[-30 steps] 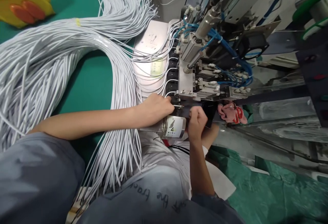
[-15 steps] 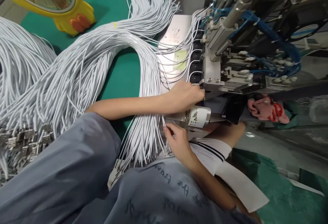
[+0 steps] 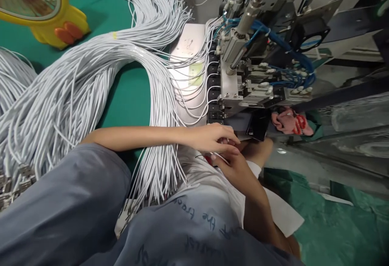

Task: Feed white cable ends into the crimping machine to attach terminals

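Note:
My left hand (image 3: 209, 137) reaches in from the left over a bundle of white cables (image 3: 162, 116). Its fingers curl downward and meet my right hand (image 3: 237, 170); what they hold, if anything, is hidden. Between thumb and fingers my right hand pinches a white cable (image 3: 216, 155), with thin dark and red wire ends showing beside it. Just above my left hand is a row of black slots (image 3: 214, 95) on the machine (image 3: 229, 89), and several white cables curve into it.
A yellow fan (image 3: 57, 26) stands on the green table mat (image 3: 130, 91) at upper left. A white plate with a yellow label (image 3: 196, 74) lies beside the slots. A dark phone (image 3: 258, 124) and pink cloth (image 3: 291, 121) lie to the right.
My left hand has left the machine's slots and come down to my right hand. My right hand has moved rightward with the cable. The clear jar is now hidden behind my hands.

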### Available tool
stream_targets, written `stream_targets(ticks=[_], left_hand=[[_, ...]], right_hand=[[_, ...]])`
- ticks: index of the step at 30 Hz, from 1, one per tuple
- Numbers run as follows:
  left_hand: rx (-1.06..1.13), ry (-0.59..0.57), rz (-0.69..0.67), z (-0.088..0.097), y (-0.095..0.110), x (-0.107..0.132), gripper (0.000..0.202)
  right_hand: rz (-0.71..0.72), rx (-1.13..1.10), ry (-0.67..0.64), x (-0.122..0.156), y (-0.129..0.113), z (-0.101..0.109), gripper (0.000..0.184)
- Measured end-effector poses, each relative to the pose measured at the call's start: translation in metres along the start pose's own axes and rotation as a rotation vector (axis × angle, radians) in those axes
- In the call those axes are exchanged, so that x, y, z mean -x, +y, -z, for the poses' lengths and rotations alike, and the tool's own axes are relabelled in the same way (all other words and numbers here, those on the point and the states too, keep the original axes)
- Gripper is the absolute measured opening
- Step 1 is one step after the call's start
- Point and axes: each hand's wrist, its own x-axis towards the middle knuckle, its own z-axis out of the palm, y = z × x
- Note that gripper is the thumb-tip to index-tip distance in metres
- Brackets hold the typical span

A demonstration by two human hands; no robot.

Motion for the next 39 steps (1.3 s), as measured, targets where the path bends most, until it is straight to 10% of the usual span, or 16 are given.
stream_targets(ticks=[8, 20, 39], left_hand=[[0.010, 0.039, 0.015, -0.004, -0.004, 0.001, 0.023], [0.054, 0.381, -0.115, -0.008, -0.010, 0.002, 0.026], [-0.059, 0.230, -0.207, -0.006, -0.008, 0.008, 0.032]], right_hand=[[-0.082, -0.375, 0.209, 0.004, 0.009, 0.022, 0.019], [-0.020, -0.284, -0.030, -0.022, 0.012, -0.093, 0.017], [0.010, -0.432, 0.319, -0.011, 0.009, -0.081, 0.022]])
